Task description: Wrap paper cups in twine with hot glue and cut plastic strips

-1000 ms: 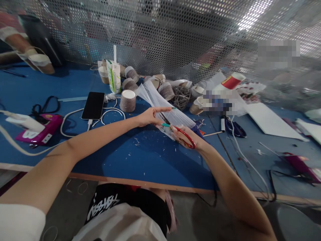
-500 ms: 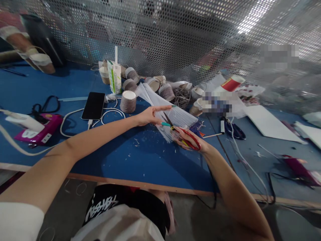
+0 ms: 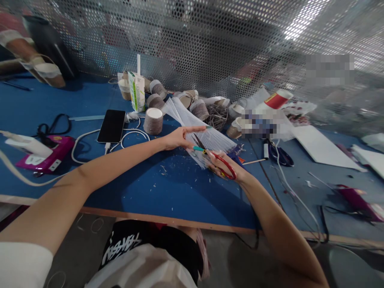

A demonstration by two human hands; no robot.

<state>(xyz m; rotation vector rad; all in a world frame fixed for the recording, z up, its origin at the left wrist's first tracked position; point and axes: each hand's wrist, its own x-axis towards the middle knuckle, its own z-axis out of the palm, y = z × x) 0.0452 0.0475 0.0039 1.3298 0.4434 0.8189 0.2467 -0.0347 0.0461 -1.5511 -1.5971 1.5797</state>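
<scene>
My left hand [image 3: 177, 138] lies at the near edge of a white, finely ribbed pleated sheet [image 3: 192, 116], index finger and thumb stretched apart. Its other fingers are mostly hidden. A teal piece [image 3: 198, 148] shows at the thumb tip; whether it is a nail or a tool's end I cannot tell. In my right hand [image 3: 217, 160] is a pair of red-handled scissors [image 3: 228, 166]. The slightly parted blades point up and left over the sheet, close to my left thumb. Something small and yellow shows by the scissors' pivot.
Several yarn cones [image 3: 153, 121] and a drink carton [image 3: 137, 92] stand behind the sheet. A phone [image 3: 111, 126], white cables and a magenta box [image 3: 46, 154] are on the left. Dark-handled scissors [image 3: 281, 155] and a white board [image 3: 328, 150] lie right. A perforated metal screen [image 3: 192, 48] rises behind.
My right hand and the red scissors have shifted slightly to the left. My left hand and the pleated sheet stay almost where they were.
</scene>
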